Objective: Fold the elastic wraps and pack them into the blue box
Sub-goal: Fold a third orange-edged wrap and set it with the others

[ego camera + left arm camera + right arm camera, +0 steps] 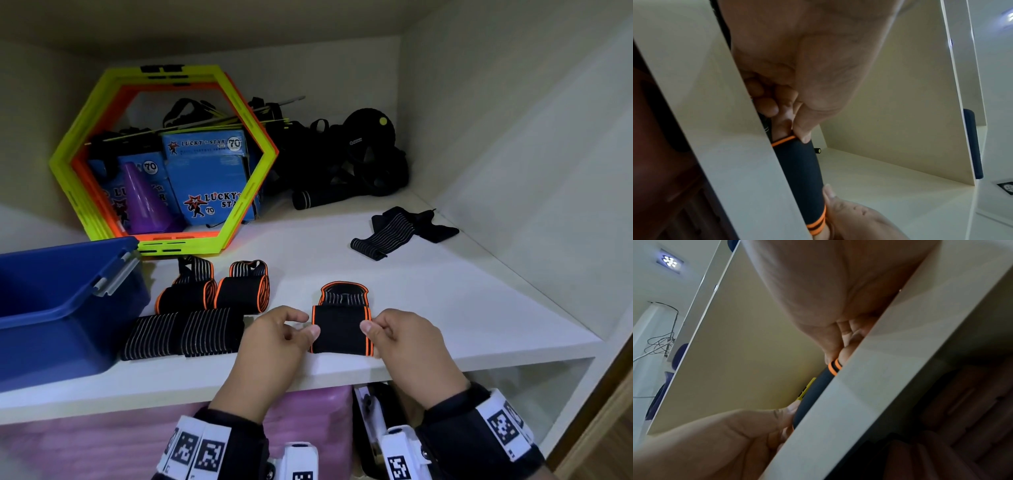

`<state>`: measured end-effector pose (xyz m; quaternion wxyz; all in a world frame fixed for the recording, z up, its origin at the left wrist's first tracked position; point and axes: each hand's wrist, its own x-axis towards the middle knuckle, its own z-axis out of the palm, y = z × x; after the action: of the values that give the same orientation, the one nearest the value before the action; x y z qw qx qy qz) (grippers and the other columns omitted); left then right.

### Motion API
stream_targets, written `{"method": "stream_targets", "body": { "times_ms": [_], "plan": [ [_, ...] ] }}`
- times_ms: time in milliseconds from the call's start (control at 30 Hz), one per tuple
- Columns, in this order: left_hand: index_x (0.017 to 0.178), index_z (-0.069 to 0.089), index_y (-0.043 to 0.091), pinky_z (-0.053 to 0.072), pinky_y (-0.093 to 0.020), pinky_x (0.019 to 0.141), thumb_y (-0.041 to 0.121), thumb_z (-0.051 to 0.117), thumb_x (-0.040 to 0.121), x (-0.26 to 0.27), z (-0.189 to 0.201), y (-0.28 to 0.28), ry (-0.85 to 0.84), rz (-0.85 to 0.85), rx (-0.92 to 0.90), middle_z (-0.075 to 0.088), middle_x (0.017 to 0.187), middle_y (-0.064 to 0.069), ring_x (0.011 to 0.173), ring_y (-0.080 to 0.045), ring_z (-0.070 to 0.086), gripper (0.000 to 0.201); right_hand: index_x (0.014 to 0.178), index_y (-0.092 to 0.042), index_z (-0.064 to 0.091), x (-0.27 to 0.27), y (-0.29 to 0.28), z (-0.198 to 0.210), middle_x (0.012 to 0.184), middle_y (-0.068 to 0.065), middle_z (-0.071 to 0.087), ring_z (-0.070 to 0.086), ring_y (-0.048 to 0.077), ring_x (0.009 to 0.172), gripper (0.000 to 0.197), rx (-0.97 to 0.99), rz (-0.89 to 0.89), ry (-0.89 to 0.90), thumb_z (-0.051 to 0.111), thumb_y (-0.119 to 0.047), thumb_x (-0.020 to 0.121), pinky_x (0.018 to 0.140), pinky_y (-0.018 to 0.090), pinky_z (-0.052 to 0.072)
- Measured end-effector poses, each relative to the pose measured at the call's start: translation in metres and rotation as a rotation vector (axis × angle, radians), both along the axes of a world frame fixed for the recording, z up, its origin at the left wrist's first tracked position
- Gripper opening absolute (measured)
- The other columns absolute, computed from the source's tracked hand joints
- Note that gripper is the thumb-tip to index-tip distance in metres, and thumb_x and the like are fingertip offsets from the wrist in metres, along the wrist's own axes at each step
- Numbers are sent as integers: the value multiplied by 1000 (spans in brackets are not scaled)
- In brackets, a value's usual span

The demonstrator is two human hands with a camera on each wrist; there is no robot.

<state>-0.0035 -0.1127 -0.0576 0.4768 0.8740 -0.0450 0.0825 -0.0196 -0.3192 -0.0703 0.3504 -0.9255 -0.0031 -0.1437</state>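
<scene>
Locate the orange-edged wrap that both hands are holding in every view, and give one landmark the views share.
Head: the orange-edged wrap lies at lower centre on the shelf's front edge, between the left hand and right hand.
Left wrist: centre, a dark band running down from the thumb.
Right wrist: centre, a dark strip along the shelf edge.
Shared landmark: the white shelf edge.

You hold a black wrap (pixel 340 329) with orange edges. The two rolled wraps (pixel 212 291) are black and orange too. The flat wraps (pixel 183 334) are black with thin grey stripes. The box (pixel 51 308) is blue. The hexagon rings (pixel 164 157) are bright yellow-green and orange.
</scene>
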Motion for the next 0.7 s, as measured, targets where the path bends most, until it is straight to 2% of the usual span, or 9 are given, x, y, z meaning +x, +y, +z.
{"method": "stream_targets", "body": {
  "times_ms": [100,233,300,367,433,500,567,633,700],
  "plan": [
    [91,66,29,34,-15,46,30,69,91,0,-2,-6,-31,40,22,63,56,2,46,-2,50,3,66,-18,55,3,1,1,64,0,66,61,19,69,46,-19,-27,-4,48,-51,96,77,41,50],
    [90,64,31,37,-18,51,29,64,94,-4,-5,-14,-121,85,126,60,57,2,58,-7,57,4,72,-21,53,2,4,4,65,-3,63,60,20,72,39,-38,-42,12,47,-51,97,78,40,49],
    [92,65,31,38,-14,55,29,64,93,-6,-3,-17,-161,113,154,62,62,9,62,-1,58,3,86,-26,53,0,7,7,72,-8,63,62,17,77,24,1,-55,-19,53,-49,95,77,38,49],
    [92,66,30,39,-9,58,28,66,92,-4,-1,-19,-177,140,151,65,69,15,68,5,60,2,97,-26,52,0,5,9,74,-8,64,62,14,77,20,60,-50,-45,59,-45,93,73,34,49],
    [91,65,29,39,-7,58,27,67,92,-2,0,-19,-189,144,146,66,72,16,71,9,60,2,96,-25,56,0,3,11,76,-9,66,63,11,78,15,86,-34,-52,62,-39,93,70,27,47],
    [97,67,26,39,-5,62,27,64,94,-2,0,-20,-210,138,140,68,81,14,74,9,61,4,98,-23,62,1,0,11,87,-12,68,65,9,87,11,147,-31,-89,61,-33,94,76,23,49],
    [119,66,21,40,-7,70,30,58,98,-5,-2,-22,-199,108,89,70,106,10,81,9,61,24,114,-20,63,-2,0,15,104,-13,67,63,1,98,20,276,3,-93,56,-29,98,86,12,46],
    [136,56,21,41,-11,84,31,52,101,-11,-2,-26,-152,36,34,63,127,10,96,14,58,37,119,-25,60,-11,3,25,106,-22,64,59,-15,98,20,477,116,-19,51,-23,102,81,-3,38],
    [131,56,37,39,-9,91,26,51,102,-17,-1,-32,-145,-68,-17,62,125,27,106,14,56,31,108,-39,56,-16,4,29,93,-33,65,54,-28,91,25,618,273,79,46,-16,104,74,-7,35]
  ]
}}
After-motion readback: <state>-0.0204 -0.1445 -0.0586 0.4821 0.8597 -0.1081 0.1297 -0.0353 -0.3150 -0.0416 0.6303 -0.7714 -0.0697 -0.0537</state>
